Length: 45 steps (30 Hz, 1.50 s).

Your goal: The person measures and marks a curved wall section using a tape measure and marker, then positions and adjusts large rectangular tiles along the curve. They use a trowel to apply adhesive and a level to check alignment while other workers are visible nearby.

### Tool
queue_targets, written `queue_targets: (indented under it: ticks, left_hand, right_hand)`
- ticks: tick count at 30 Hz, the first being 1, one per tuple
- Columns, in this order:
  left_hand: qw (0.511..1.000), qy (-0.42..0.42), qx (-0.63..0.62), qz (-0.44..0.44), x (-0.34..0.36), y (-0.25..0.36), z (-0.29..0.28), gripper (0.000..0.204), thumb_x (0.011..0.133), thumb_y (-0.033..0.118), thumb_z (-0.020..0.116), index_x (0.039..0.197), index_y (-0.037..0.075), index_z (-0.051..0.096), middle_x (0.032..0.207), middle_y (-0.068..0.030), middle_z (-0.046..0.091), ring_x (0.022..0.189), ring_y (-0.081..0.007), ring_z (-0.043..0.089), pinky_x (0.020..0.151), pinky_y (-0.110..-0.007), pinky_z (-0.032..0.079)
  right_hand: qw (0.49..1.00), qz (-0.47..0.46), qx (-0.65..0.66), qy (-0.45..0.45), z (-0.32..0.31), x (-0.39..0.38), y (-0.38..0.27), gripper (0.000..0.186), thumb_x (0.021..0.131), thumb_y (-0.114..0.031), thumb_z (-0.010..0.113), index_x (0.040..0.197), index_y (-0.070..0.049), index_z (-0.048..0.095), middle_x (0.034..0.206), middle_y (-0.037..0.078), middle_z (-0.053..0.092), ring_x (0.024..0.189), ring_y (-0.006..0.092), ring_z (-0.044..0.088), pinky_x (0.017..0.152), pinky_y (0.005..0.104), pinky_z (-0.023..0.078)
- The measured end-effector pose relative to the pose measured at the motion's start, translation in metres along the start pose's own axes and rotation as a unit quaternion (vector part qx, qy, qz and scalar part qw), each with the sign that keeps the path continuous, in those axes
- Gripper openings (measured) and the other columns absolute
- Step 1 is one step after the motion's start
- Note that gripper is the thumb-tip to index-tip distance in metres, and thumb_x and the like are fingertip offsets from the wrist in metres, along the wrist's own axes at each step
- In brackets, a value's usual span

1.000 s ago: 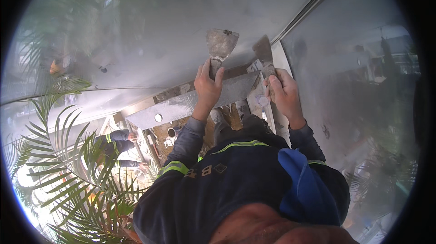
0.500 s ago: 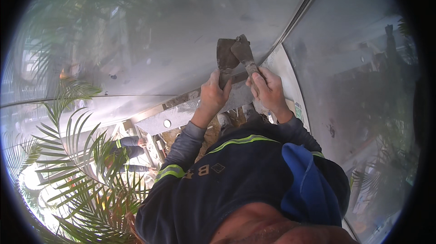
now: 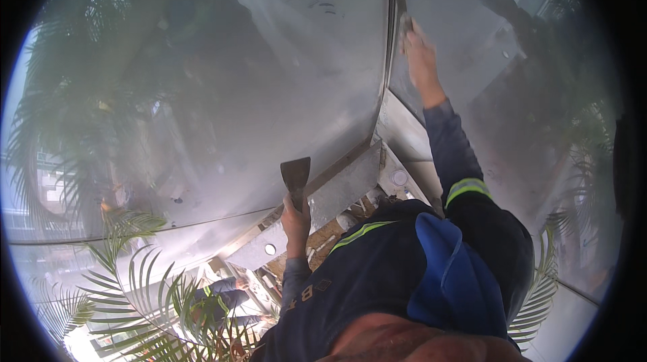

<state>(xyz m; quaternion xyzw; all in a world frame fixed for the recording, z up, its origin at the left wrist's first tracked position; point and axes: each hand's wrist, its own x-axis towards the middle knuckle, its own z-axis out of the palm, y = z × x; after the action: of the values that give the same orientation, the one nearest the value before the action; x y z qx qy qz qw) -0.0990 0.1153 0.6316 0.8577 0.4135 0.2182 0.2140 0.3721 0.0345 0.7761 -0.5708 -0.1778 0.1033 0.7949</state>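
My right hand [image 3: 419,52] is raised high, closed round the handle of a narrow putty knife [image 3: 402,3]. That blade stands edge-on at the dark vertical joint [image 3: 391,32] where two smooth grey panels meet; whether it touches the joint I cannot tell. Lower down, my left hand [image 3: 295,224] grips a wider putty knife [image 3: 295,174] by its handle, blade upward and apart from the wall. The left grey panel [image 3: 222,106] and the right grey panel [image 3: 472,45] carry dark smudges and reflections of palm leaves.
Palm fronds [image 3: 141,294] reach up at the lower left. Beyond them a co-worker [image 3: 219,298] in a dark sleeve with a reflective band is below. A grey ledge [image 3: 337,193] with a round hole runs under the panels, above rubble-strewn ground [image 3: 323,237]. A blue cloth [image 3: 441,267] hangs over my shoulder.
The two putty knives, crossed together before, are apart now. My right hand has risen to the joint with its knife; my left has dropped lower with its own. The view has turned rightward.
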Motion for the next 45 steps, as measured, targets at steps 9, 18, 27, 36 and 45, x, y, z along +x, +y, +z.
queue_targets:
  ticks: [9, 18, 27, 36, 45]
  left_hand:
    - [0.998, 0.001, 0.0, -0.067, -0.046, 0.0, -0.008, 0.047, 0.091, 0.018, 0.073, 0.128, 0.0, 0.05, 0.095, -0.028, 0.071, 0.084, -0.0474, 0.071, 0.068, -0.052, 0.054]
    - [0.99, -0.032, -0.004, -0.136, -0.069, -0.004, -0.007, 0.042, 0.091, 0.014, 0.072, 0.126, 0.003, 0.051, 0.1, -0.024, 0.073, 0.09, -0.0454, 0.071, 0.074, -0.05, 0.056]
    - [0.995, -0.018, -0.005, -0.095, -0.064, -0.006, 0.001, 0.042, 0.091, 0.015, 0.072, 0.126, 0.003, 0.052, 0.095, -0.025, 0.072, 0.085, -0.0472, 0.07, 0.07, -0.052, 0.054]
    - [0.994, -0.032, -0.035, -0.099, -0.072, -0.013, 0.016, 0.044, 0.09, 0.015, 0.073, 0.126, 0.002, 0.053, 0.091, -0.0246, 0.071, 0.083, -0.046, 0.07, 0.068, -0.051, 0.054]
    - [0.997, -0.004, -0.063, -0.038, -0.003, 0.014, 0.014, 0.055, 0.094, 0.017, 0.069, 0.139, -0.01, 0.051, 0.116, -0.0314, 0.068, 0.105, -0.0458, 0.068, 0.089, -0.047, 0.054]
  right_hand:
    - [0.989, -0.024, 0.1, 0.108, 0.056, 0.191, 0.016, 0.056, 0.102, -0.01, 0.058, 0.155, -0.003, 0.043, 0.094, 0.001, 0.057, 0.079, 0.0099, 0.054, 0.071, 0.0277, 0.051]
    - [0.99, -0.043, 0.082, 0.106, 0.06, 0.211, 0.026, 0.057, 0.103, -0.011, 0.057, 0.156, -0.003, 0.04, 0.088, -0.001, 0.055, 0.072, 0.0092, 0.052, 0.069, 0.027, 0.05]
    - [0.993, -0.027, 0.065, 0.092, 0.072, 0.198, 0.03, 0.058, 0.103, -0.014, 0.055, 0.157, -0.003, 0.039, 0.088, -0.001, 0.056, 0.074, 0.0096, 0.053, 0.075, 0.0292, 0.051]
    - [0.999, -0.02, 0.034, 0.033, 0.024, 0.23, 0.035, 0.051, 0.098, -0.011, 0.057, 0.148, -0.002, 0.053, 0.086, -0.002, 0.055, 0.068, 0.0076, 0.05, 0.058, 0.0235, 0.043]
    - [0.99, -0.106, -0.097, -0.007, -0.029, 0.091, -0.012, 0.05, 0.101, -0.017, 0.051, 0.148, -0.001, 0.053, 0.101, 0.002, 0.063, 0.074, 0.0073, 0.051, 0.058, 0.0214, 0.04]
